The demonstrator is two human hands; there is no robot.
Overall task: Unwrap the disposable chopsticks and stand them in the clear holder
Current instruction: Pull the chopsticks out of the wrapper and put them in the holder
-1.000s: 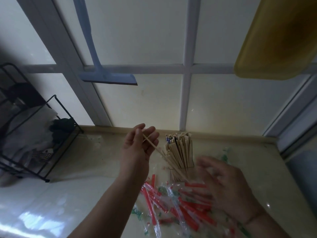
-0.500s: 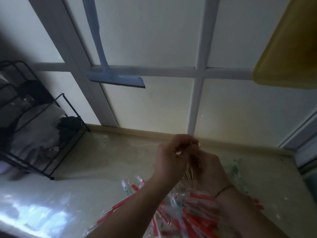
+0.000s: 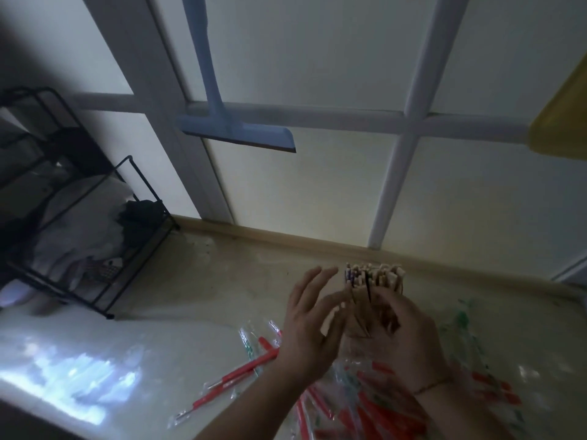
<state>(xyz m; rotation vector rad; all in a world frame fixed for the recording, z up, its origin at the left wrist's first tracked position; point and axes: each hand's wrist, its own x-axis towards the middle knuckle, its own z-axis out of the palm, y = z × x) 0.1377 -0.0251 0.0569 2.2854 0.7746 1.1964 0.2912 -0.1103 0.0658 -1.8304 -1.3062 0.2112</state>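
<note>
Bare wooden chopsticks (image 3: 374, 277) stand packed upright near the back of the counter; the clear holder around them is barely visible. My right hand (image 3: 409, 335) curls round the lower part of that bundle, where the holder is. Beside it on the left, my left hand (image 3: 309, 325) has its fingers spread and straight, thumb close to the bundle, and holds nothing. Wrapped chopsticks (image 3: 241, 376) in clear sleeves with red print lie scattered on the counter under both forearms, with a thicker pile (image 3: 365, 414) toward the front.
A black wire rack (image 3: 133, 223) with cloths stands at the left of the counter. A blue squeegee (image 3: 236, 133) hangs on the window frame above. A yellow object (image 3: 565, 119) hangs at the upper right. A raised ledge (image 3: 286, 239) runs along the counter's back.
My left hand no longer holds the single chopstick from a second ago; it has opened beside the bundle. My right hand went from reaching open to wrapping the holder. The camera shifted left.
</note>
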